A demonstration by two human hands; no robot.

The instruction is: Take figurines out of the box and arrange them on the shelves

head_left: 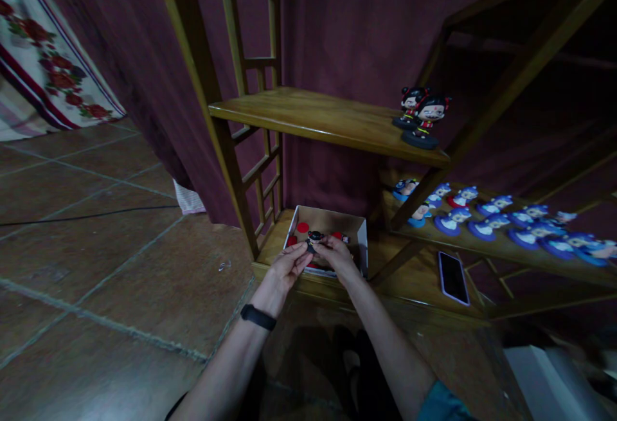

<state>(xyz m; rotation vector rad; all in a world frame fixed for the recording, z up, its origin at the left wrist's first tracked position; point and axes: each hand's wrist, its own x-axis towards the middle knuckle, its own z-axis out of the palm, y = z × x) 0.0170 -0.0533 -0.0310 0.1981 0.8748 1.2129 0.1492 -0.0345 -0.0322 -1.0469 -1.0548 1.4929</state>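
A small black-haired figurine (315,237) with a dark base is held between both hands, over the front of an open cardboard box (362,241). My left hand (290,263) pinches it from the left, at its base. From the right, the fingers of my right hand (336,254) close on its side. Inside the box lie a red disc (303,227) and other red pieces, partly covered by my hands. Two similar figurines (424,119) on dark round bases stand at the right end of the shelf above.
The box sits on the bottom board of a wooden shelf unit (308,116). Several blue-and-white figurines (489,225) stand on a shelf to the right. Below them lies a phone (453,277). A purple curtain (130,54) hangs behind; a white box (544,382) is at lower right.
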